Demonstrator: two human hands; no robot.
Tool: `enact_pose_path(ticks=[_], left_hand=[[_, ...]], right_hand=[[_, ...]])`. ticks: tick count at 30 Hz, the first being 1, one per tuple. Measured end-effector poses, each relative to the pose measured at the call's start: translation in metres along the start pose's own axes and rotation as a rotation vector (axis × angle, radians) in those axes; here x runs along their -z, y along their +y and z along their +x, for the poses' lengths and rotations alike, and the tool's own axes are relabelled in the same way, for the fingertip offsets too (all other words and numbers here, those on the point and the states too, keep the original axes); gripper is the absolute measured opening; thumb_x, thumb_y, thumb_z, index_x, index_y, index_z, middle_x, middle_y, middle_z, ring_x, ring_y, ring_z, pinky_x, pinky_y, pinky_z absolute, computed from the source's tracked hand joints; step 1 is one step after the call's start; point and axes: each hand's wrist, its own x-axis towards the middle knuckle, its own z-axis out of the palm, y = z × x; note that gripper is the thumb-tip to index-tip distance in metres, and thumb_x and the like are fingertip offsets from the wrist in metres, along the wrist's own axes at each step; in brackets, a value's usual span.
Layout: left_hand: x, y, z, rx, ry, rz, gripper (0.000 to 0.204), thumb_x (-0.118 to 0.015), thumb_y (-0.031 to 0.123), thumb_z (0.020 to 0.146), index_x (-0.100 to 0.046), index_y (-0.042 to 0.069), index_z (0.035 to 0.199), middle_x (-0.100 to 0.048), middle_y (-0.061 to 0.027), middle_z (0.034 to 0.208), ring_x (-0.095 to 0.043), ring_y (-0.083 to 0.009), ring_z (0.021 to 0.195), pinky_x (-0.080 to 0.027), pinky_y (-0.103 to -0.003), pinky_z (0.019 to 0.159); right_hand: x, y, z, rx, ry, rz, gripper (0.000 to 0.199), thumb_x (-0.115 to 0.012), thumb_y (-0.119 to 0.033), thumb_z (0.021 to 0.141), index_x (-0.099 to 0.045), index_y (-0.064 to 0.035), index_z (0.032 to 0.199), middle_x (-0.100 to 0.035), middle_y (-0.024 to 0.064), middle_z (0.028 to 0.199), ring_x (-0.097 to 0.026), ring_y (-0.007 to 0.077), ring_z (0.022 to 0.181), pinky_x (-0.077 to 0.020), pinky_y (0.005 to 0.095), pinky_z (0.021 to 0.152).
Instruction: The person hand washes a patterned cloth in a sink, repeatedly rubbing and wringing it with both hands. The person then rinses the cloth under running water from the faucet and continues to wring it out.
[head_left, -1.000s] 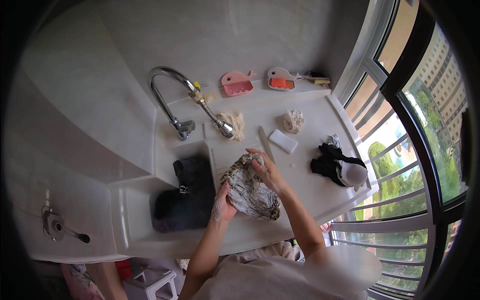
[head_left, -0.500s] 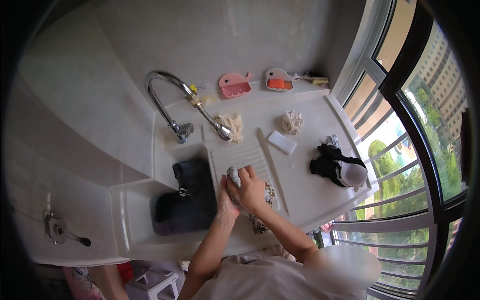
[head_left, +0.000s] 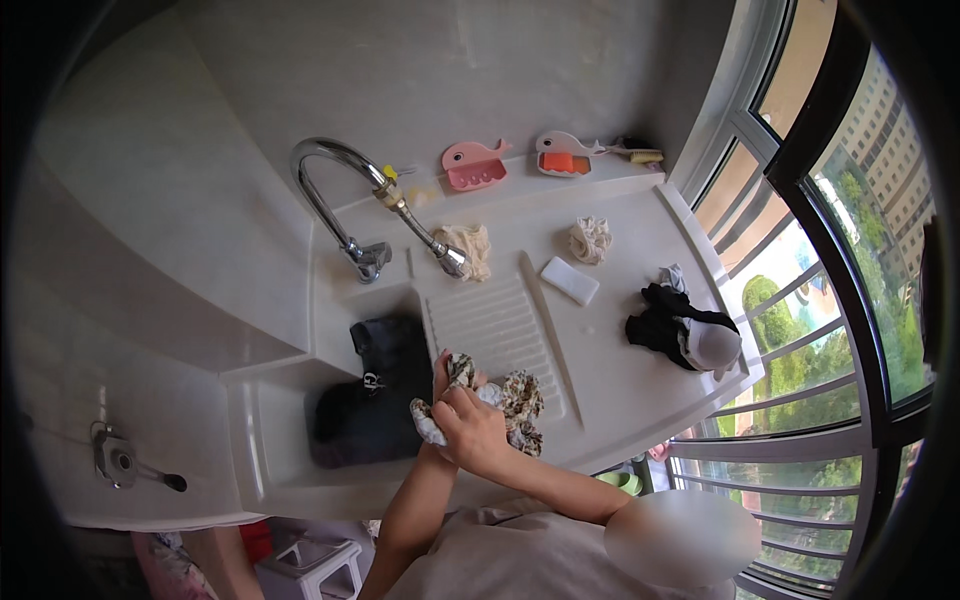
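Together near the white worktop's front edge, the right hand clamps one crumpled brown-and-white patterned cloth; the mostly hidden left hand's grip cannot be told. Toward the back edge sit two wrinkled cream cloths, two whale-shaped dishes, and one smooth oblong white block.

Pale greyish-beige top, softly creased, seemingly short-sleeved, bare forearms, bare fingers
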Motion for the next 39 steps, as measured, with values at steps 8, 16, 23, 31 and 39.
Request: enact_pose_path(ticks=[8, 16, 23, 31, 39], left_hand=[[-0.064, 0.038, -0.028, 0.379, 0.158, 0.196, 0.054, -0.073, 0.009, 0.080, -0.051, -0.001, 0.129, -0.060, -0.0131, 0.126, -0.059, -0.0270, 0.115, -0.046, -0.044, 0.102], [-0.056, 0.058, -0.011, 0.086, 0.006, 0.051, 0.037, -0.069, 0.004, 0.084, -0.055, 0.011, 0.118, -0.062, -0.0080, 0.118, -0.058, -0.0253, 0.114, -0.046, -0.047, 0.100], [0.020, -0.001, 0.045, 0.125, -0.066, -0.043, 0.030, -0.047, 0.040, 0.101, -0.055, 0.014, 0.114, -0.060, -0.0048, 0.113, -0.057, -0.0200, 0.107, -0.049, -0.041, 0.088], [-0.055, -0.007, 0.022, 0.238, 0.161, -0.183, 0.046, -0.041, 0.048, 0.101, -0.053, 0.015, 0.130, -0.059, -0.0024, 0.122, -0.057, -0.0186, 0.110, -0.048, -0.037, 0.091], [-0.015, -0.014, 0.024, 0.247, -0.034, -0.201, 0.044, -0.038, 0.048, 0.102, -0.056, 0.012, 0.121, -0.062, -0.0036, 0.112, -0.062, -0.0198, 0.101, -0.052, -0.038, 0.088]], right_hand=[[0.042, 0.139, 0.019, -0.424, 0.072, -0.201, 0.036, -0.066, -0.038, 0.087, -0.069, -0.0024, 0.086, -0.065, 0.0107, 0.095, -0.060, 0.0343, 0.094, -0.0388, 0.0424, 0.089], [0.119, 0.139, 0.022, -0.787, 0.007, 1.205, 0.038, -0.059, -0.036, 0.096, -0.068, 0.0005, 0.101, -0.068, 0.0027, 0.081, -0.062, 0.0121, 0.083, -0.0486, 0.0274, 0.078], [0.026, 0.018, 0.010, -0.194, 0.043, 0.405, 0.033, -0.064, -0.018, 0.090, -0.059, -0.0112, 0.122, -0.058, 0.0138, 0.093, -0.062, 0.0358, 0.085, -0.0512, 0.0417, 0.070], [0.004, 0.058, 0.045, -0.482, 0.242, -0.027, 0.044, -0.078, -0.034, 0.077, -0.047, -0.0032, 0.071, -0.058, 0.0172, 0.065, -0.059, 0.0377, 0.056, -0.0447, 0.0441, 0.050], [0.006, 0.044, 0.020, -0.342, 0.021, 0.078, 0.026, -0.074, -0.018, 0.074, -0.051, -0.0044, 0.075, -0.061, 0.0183, 0.069, -0.062, 0.0402, 0.064, -0.0479, 0.0472, 0.058]])
